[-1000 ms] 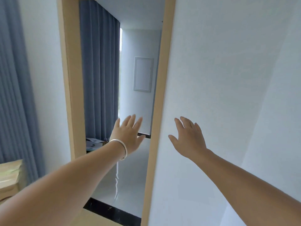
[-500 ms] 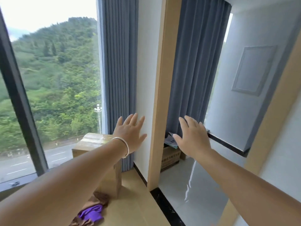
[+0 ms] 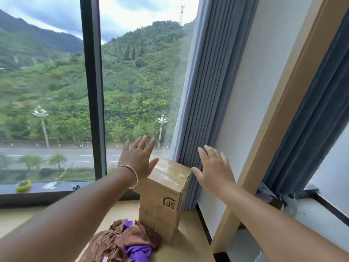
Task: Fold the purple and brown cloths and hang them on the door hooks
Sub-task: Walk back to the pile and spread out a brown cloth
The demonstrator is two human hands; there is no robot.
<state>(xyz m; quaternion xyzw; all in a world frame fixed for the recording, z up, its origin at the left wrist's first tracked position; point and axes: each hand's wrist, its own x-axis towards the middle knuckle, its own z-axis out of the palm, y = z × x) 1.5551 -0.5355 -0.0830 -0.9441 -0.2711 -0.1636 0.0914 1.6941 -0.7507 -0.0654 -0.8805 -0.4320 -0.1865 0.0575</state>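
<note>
- Left hand [image 3: 138, 160], bracelet on wrist: fingers spread, straight, grasping nothing; raised in front of window [image 3: 47, 91].
- Right hand [image 3: 212, 170]: same, flat and released, held up nr grey curtain [image 3: 204, 103]; prob both just carried ahead of body, not reaching yet.
- Brown cloth [image 3: 111, 241] + purple cloth [image 3: 138, 251]: crumpled in one heap on wooden floor [image 3: 190, 248], purple tangled into brown, touching base of cardboard box [image 3: 162, 203]. Neither folded.
- Box upright beside curtain foot, w/ taped top.
- Sill [image 3: 56, 188]: yellow-green tape measure [image 3: 23, 185], scissors [image 3: 75, 186].
- No door hooks in view.
- Next, likely: bend down, pull cloths apart before folding.
</note>
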